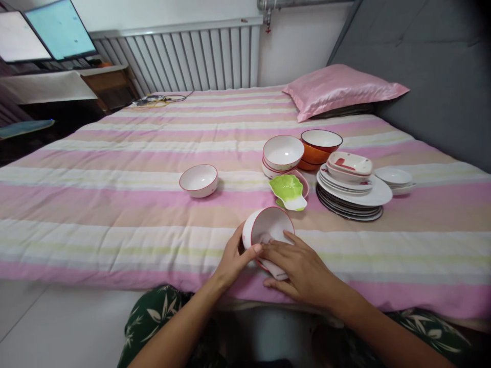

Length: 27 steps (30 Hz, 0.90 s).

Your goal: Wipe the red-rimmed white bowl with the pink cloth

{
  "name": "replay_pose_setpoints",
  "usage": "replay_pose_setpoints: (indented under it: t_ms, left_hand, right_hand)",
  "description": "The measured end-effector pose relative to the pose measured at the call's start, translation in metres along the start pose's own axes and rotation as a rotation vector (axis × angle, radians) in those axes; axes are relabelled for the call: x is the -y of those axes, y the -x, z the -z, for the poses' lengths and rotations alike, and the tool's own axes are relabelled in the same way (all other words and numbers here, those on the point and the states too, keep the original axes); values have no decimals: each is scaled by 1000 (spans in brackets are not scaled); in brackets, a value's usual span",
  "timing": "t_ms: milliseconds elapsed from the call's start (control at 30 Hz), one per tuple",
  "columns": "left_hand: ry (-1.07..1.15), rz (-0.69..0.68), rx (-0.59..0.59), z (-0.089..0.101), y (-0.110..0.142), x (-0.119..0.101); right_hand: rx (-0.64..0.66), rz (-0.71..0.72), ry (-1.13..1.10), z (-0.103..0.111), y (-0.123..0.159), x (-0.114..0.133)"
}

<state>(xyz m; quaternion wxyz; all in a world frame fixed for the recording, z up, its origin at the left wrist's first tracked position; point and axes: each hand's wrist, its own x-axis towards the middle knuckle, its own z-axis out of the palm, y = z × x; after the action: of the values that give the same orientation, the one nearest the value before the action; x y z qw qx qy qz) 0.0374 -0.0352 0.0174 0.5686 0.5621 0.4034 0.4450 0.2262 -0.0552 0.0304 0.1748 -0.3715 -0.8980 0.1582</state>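
At lower centre of the frame, a white bowl with red rim, tilted above the near edge of the striped bed. Left grip curled round its side, thumb at the rim; right grip holding a pale cloth against it, fingers nearly straight, hiding part of the interior. Just beyond, a green leaf-shaped dish; behind it, stacked white bowls and orange bowls. Right of centre, piled plates; left of centre, a lone bowl. Upper right, a pink pillow.
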Motion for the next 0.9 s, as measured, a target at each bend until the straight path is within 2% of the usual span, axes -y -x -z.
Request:
replay_pose_setpoints:
  t_ms: [100, 267, 467, 733, 900]
  left_hand:
    - [31, 11, 7, 1, -1, -1]
    - [46, 24, 9, 1, -1, 0]
    - [3, -12, 19, 0, 1, 2]
    - [-66, -78, 37, 1, 2, 7]
    - [-60, -55, 34, 2, 2, 8]
  right_hand:
    - [-15, -26, 74, 1, 1, -2]
    - [-97, -93, 184, -11, 0, -3]
    - [-77, -108, 117, -15, -3, -2]
    - [-95, 45, -31, -11, -12, -4]
    - [-24, 126, -171, -5, -16, -2]
